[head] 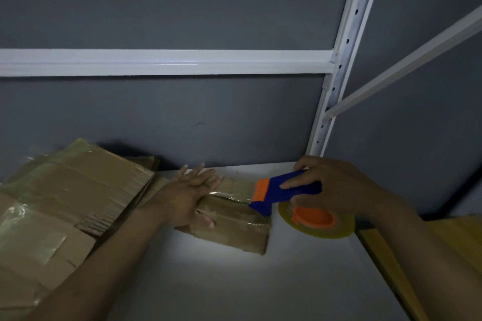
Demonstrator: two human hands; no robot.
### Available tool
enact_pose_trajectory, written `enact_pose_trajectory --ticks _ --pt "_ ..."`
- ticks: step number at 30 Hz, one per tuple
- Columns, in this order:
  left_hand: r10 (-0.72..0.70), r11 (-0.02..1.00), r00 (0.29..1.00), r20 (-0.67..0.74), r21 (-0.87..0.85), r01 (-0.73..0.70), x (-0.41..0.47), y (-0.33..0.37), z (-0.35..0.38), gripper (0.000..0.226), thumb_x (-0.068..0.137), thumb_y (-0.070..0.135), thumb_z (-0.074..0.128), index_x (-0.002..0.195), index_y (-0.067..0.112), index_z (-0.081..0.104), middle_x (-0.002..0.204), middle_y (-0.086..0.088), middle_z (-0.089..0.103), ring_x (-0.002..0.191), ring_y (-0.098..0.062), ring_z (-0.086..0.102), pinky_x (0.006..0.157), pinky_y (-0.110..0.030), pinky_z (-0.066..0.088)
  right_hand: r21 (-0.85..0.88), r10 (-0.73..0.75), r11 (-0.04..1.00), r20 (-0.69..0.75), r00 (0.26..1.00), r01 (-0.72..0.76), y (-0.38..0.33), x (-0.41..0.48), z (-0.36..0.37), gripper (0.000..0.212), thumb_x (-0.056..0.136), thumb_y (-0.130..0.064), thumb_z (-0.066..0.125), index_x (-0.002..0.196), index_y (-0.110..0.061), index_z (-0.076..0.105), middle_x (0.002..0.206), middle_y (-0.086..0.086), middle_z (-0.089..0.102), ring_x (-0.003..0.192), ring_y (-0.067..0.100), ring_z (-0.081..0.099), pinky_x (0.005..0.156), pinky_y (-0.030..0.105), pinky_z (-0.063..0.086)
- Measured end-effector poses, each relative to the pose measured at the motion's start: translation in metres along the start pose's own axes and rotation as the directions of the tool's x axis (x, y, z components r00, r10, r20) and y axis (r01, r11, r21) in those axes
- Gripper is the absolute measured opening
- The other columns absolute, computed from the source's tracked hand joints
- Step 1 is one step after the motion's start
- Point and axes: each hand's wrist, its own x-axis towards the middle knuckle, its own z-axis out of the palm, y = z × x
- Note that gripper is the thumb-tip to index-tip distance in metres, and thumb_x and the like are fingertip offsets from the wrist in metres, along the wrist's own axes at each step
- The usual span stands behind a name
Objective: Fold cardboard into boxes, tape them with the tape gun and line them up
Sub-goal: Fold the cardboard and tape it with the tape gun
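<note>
Near the shelf's (234, 281) back edge, the left hand (187, 195) is pressing flat on a small box (234, 227) while the right hand (331, 187) is gripping the tape gun (284, 190), taping its top seam; lining up looks undone, with cardboard (65, 203) heaped left.

I see both bare forearms enter from the bottom of the frame and converge toward the centre. The left arm runs from the lower left corner up to mid-frame. My left hand (187, 194) lies palm down, fingers extended and slightly spread, pointing toward the upper right, thumb splayed toward the lower right; it presses flat on a surface beneath it. The right arm enters from the lower right. My right hand (331, 187) sits right of centre, fingers curled in a closed grip, index finger extended leftward.
</note>
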Motion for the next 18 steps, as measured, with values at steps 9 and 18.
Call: enact_pose_trajectory --ticks 9,18 --pt "0.078 0.996 0.995 -0.064 0.036 -0.076 0.002 0.054 0.018 0.087 0.091 0.075 0.009 0.150 0.012 0.022 0.154 -0.008 0.027 0.142 -0.026 0.026 0.113 -0.040 0.011 0.062 -0.009 0.998 -0.035 0.999 0.011 0.002 -0.004 0.008 0.036 0.087 -0.048 0.061 0.122 -0.053 0.053 0.117 -0.026 0.041 0.103 -0.003 0.043 0.075 0.002 0.030" --pt "0.051 0.962 0.990 -0.128 -0.259 -0.083 0.002 0.040 0.020 0.104 0.061 0.098 0.017 0.144 0.035 0.017 0.151 0.023 0.013 0.144 0.000 0.004 0.114 -0.011 -0.005 0.210 0.034 0.977 -0.045 0.998 -0.024 0.008 -0.022 0.017 0.034 0.084 -0.048 0.065 0.117 -0.052 0.056 0.115 -0.024 0.045 0.105 0.000 0.046 0.077 0.007 0.036"
